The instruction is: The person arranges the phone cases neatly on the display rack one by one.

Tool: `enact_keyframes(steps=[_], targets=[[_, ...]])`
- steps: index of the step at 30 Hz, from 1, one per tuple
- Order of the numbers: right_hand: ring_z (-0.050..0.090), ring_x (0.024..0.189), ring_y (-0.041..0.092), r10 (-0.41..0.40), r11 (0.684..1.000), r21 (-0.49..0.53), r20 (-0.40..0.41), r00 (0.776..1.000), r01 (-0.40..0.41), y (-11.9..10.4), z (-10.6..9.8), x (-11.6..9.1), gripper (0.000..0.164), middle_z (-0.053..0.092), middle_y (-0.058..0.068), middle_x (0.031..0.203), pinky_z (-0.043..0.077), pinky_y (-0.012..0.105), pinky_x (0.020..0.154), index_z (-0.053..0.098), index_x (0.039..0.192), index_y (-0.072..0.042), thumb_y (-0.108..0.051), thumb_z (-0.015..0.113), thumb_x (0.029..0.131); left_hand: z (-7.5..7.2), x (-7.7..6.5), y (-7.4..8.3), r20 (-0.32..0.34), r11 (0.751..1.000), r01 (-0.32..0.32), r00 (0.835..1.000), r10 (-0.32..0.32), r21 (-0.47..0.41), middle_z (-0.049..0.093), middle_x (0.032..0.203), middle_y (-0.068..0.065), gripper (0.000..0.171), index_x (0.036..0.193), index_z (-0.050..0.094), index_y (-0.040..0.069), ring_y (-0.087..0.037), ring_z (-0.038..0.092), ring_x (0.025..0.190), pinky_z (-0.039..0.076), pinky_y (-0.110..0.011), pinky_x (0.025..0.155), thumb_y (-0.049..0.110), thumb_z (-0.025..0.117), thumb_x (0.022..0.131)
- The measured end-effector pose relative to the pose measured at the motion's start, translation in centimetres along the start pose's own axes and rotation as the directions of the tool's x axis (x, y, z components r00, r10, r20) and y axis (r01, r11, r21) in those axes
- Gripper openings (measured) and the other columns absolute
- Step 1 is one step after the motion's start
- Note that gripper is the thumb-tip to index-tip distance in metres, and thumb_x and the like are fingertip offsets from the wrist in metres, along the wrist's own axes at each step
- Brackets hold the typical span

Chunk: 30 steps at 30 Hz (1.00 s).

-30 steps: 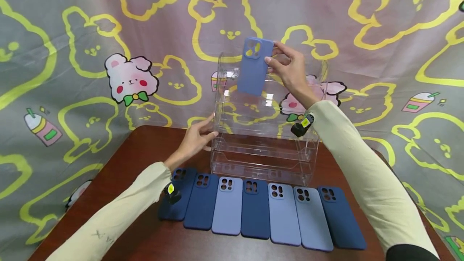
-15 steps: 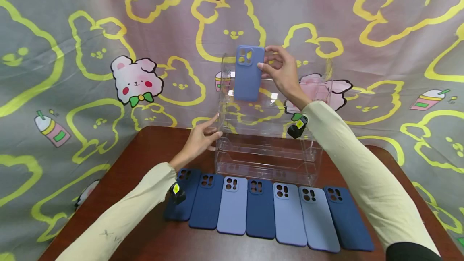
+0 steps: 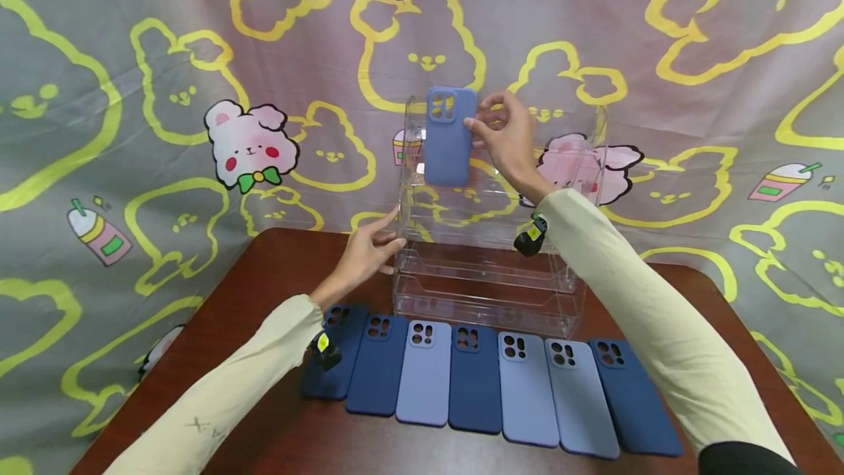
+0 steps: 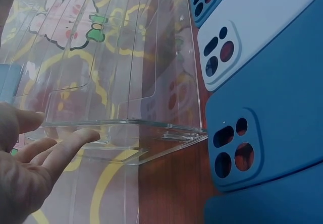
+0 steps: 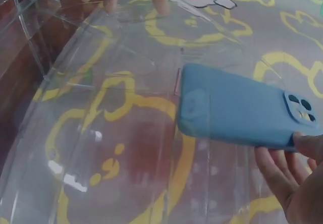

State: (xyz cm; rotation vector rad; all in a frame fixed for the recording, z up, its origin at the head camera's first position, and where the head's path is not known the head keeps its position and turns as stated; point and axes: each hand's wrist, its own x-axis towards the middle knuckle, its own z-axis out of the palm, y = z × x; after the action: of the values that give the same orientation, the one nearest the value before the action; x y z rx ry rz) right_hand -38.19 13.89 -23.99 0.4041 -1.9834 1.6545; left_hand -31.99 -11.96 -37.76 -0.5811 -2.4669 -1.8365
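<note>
A light purple-blue phone case (image 3: 450, 141) stands upright at the upper left of a clear tiered display rack (image 3: 488, 306). My right hand (image 3: 508, 134) pinches its right edge between thumb and fingers, near the camera cutouts. In the right wrist view, the lower end of the phone case (image 5: 227, 108) is close to the clear tiers; whether it touches them is hard to tell. My left hand (image 3: 365, 248) rests against the rack's left side with its fingers extended, and in the left wrist view those fingers (image 4: 65, 153) lie along the clear side panel.
Several phone cases lie in a row before the rack, dark blue ones (image 3: 475, 387) and pale ones (image 3: 424, 380) mixed, camera cutouts toward the rack. They lie on a brown wooden table (image 3: 277, 270). A patterned cloth (image 3: 316, 57) hangs behind.
My right hand has brought the phone case left and lower, and the case has turned more upright. My left hand stays against the rack's side. The head view shifted slightly.
</note>
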Motion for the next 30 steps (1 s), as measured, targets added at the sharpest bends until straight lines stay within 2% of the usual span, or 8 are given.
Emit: enact_keyframes(steps=[5, 10, 15, 18, 21, 24, 28, 30], targets=[[0.076, 0.086, 0.024, 0.050, 0.991, -0.128, -0.004, 0.999, -0.050, 0.4, 0.5, -0.9, 0.022, 0.073, 0.020, 0.099, 0.069, 0.041, 0.075, 0.061, 0.105, 0.003, -0.002, 0.079, 0.093, 0.1, 0.0, 0.0, 0.008, 1.000, 0.005, 1.000, -0.005, -0.003, 0.054, 0.149, -0.031, 0.066, 0.161, 0.042, 0.019, -0.040, 0.061, 0.132, 0.068, -0.040, 0.065, 0.005, 0.068, 0.102], [0.076, 0.095, 0.034, 0.089, 0.977, -0.198, 0.028, 0.996, -0.082, 0.9, 0.7, -1.8, 0.026, 0.070, 0.023, 0.106, 0.068, 0.032, 0.068, 0.060, 0.109, 0.006, 0.000, 0.079, 0.092, 0.1, 0.0, 0.0, 0.007, 1.000, 0.012, 1.000, -0.012, -0.003, 0.052, 0.152, -0.029, 0.066, 0.161, 0.041, 0.022, -0.040, 0.061, 0.133, 0.069, -0.039, 0.065, 0.006, 0.068, 0.103], [0.073, 0.091, 0.028, 0.092, 0.974, -0.215, 0.057, 0.994, -0.078, 1.1, 0.6, -2.5, 0.027, 0.064, 0.017, 0.105, 0.069, 0.039, 0.072, 0.059, 0.110, 0.008, 0.003, 0.078, 0.091, 0.1, 0.0, 0.0, 0.006, 1.000, 0.007, 1.000, -0.007, 0.012, 0.050, 0.153, -0.028, 0.067, 0.162, 0.040, 0.023, -0.039, 0.061, 0.132, 0.068, -0.038, 0.064, 0.007, 0.067, 0.103], [0.069, 0.084, 0.022, 0.097, 0.971, -0.226, 0.069, 0.993, -0.079, 1.2, 0.5, -2.7, 0.028, 0.063, 0.017, 0.102, 0.069, 0.040, 0.073, 0.060, 0.112, 0.010, 0.004, 0.078, 0.091, 0.1, 0.1, 0.0, 0.000, 1.000, 0.004, 1.000, -0.004, 0.006, 0.050, 0.153, -0.030, 0.067, 0.162, 0.040, 0.021, -0.040, 0.061, 0.132, 0.068, -0.038, 0.064, 0.006, 0.068, 0.103], [0.069, 0.083, 0.022, 0.114, 0.969, -0.230, 0.088, 0.990, -0.091, 1.2, 0.5, -2.8, 0.031, 0.065, 0.021, 0.104, 0.069, 0.042, 0.075, 0.060, 0.114, 0.012, 0.003, 0.078, 0.091, 0.1, 0.1, -0.1, -0.009, 1.000, 0.003, 1.000, -0.003, 0.001, 0.048, 0.154, -0.031, 0.066, 0.161, 0.041, 0.019, -0.042, 0.060, 0.133, 0.068, -0.039, 0.064, 0.005, 0.067, 0.102], [0.070, 0.090, 0.028, 0.110, 0.957, -0.279, 0.110, 0.988, -0.076, 1.2, 0.2, -2.9, 0.030, 0.066, 0.022, 0.109, 0.068, 0.034, 0.075, 0.061, 0.116, 0.009, -0.002, 0.077, 0.094, 0.1, 0.1, -0.1, -0.011, 1.000, 0.006, 1.000, -0.006, 0.002, 0.047, 0.155, -0.031, 0.065, 0.161, 0.041, 0.018, -0.042, 0.060, 0.133, 0.068, -0.039, 0.064, 0.005, 0.067, 0.103], [0.070, 0.102, 0.034, 0.086, 0.933, -0.359, 0.139, 0.987, -0.030, 1.1, -0.8, -3.2, 0.029, 0.067, 0.022, 0.115, 0.063, 0.027, 0.081, 0.063, 0.119, 0.005, -0.012, 0.074, 0.098, 0.1, 0.0, 0.0, -0.007, 1.000, 0.011, 1.000, -0.011, -0.001, 0.050, 0.152, -0.031, 0.065, 0.161, 0.042, 0.019, -0.042, 0.061, 0.131, 0.068, -0.039, 0.064, 0.005, 0.067, 0.103], [0.070, 0.106, 0.034, 0.091, 0.932, -0.361, 0.152, 0.984, -0.030, 1.1, -1.5, -3.3, 0.031, 0.068, 0.022, 0.117, 0.062, 0.034, 0.087, 0.063, 0.121, 0.004, -0.017, 0.072, 0.100, 0.2, 0.1, 0.0, -0.005, 1.000, 0.012, 1.000, -0.012, -0.004, 0.050, 0.152, -0.031, 0.065, 0.161, 0.042, 0.019, -0.042, 0.061, 0.131, 0.068, -0.040, 0.064, 0.005, 0.067, 0.102]])
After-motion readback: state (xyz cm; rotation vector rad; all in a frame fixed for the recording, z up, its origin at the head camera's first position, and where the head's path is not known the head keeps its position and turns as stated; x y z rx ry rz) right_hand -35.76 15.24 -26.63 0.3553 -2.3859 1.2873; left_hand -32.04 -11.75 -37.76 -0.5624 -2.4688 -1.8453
